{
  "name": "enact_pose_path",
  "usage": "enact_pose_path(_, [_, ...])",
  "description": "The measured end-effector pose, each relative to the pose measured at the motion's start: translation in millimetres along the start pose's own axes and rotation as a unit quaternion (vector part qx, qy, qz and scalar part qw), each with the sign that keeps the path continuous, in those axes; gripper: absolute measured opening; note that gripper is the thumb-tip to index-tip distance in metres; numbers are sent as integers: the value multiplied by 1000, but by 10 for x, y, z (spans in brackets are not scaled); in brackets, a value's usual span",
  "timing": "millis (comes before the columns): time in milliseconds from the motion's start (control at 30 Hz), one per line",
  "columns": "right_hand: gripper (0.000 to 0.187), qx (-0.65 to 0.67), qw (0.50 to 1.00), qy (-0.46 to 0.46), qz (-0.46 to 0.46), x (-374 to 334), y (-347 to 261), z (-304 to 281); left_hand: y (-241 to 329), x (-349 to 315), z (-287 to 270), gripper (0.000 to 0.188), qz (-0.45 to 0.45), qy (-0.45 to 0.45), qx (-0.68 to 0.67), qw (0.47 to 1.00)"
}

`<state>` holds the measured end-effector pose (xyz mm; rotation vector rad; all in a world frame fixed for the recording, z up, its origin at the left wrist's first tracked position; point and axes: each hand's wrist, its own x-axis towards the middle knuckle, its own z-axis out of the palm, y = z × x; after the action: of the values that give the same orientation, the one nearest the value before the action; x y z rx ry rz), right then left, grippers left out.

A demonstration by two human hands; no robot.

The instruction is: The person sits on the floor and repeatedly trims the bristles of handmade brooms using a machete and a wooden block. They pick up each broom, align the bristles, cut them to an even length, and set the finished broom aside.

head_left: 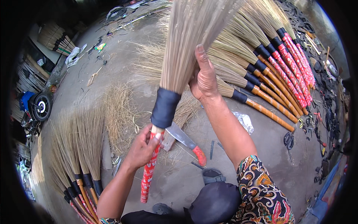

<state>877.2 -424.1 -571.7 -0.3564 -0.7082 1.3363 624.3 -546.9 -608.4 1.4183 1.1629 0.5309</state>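
Observation:
A straw broom [186, 48] stands tilted before me, its bristles upward. It has a black binding band [166, 108] and a handle in red and white patterned wrap. My left hand [143, 147] is closed around the handle just below the band, where a bit of bare pale wood shows. Against the right side of the bristles my right hand [205, 80] is cupped, thumb up, its other fingers mostly hidden behind the straw. Under the broom, on the ground, lies a large knife [183, 138] with a red-wrapped grip.
Several finished brooms [276, 74] lie in a row at the right, and more brooms [80, 149] at the left. Loose straw [119, 108] is heaped on the concrete floor. Scissors [288, 141] and scraps of black rubber lie rightward. A motorcycle wheel [41, 107] shows far left.

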Motion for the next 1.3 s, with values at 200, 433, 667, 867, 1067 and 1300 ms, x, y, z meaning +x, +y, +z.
enact_pose_path(200, [69, 63, 993, 63, 78, -733, 951, -8, 61, 108, -230, 98, 45, 129, 107, 985])
enact_pose_path(433, [99, -81, 969, -54, 227, -1745, 1453, 288, 848, 881, -314, 95, 49, 51, 86, 994])
enact_pose_path(667, [106, -180, 916, -214, 287, -2000, 1670, 149, 718, 1091, -313, 39, -147, 45, 306, 940])
enact_pose_path(867, [65, -31, 949, 140, 280, -442, 1159, -624, -105, 447, -181, 37, -168, -114, 401, 893])
enact_pose_path(1067, [55, -78, 926, 112, 352, -1505, 1818, -580, -630, 112, 121, 34, -164, -48, 367, 914])
enact_pose_path(1300, [72, -781, 597, -46, 180, -2386, 1654, -1567, -1812, 190, -79, 49, -190, -46, 363, 911])
